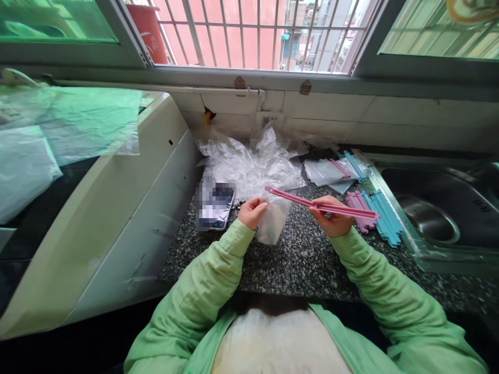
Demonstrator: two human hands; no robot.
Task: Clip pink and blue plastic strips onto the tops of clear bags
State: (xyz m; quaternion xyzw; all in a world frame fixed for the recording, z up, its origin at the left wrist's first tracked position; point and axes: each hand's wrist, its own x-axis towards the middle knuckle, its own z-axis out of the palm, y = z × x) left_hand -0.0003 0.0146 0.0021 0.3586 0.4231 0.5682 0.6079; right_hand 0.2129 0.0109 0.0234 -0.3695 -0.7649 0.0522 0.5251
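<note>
In my right hand is a long pink bag sealing clip, its fingers closed around it. The clip points left, and its far end is just above my left hand. My left hand pinches the top of a small clear plastic bag, which hangs over the counter below the clip. To the right of my right hand lie several pink clips and several blue clips. Behind them, flat plastic bags lie with more clips on top.
Crumpled clear plastic covers the back of the speckled counter. A phone lies left of my left hand. A metal sink is at the right. A white appliance stands at the left, below a barred window.
</note>
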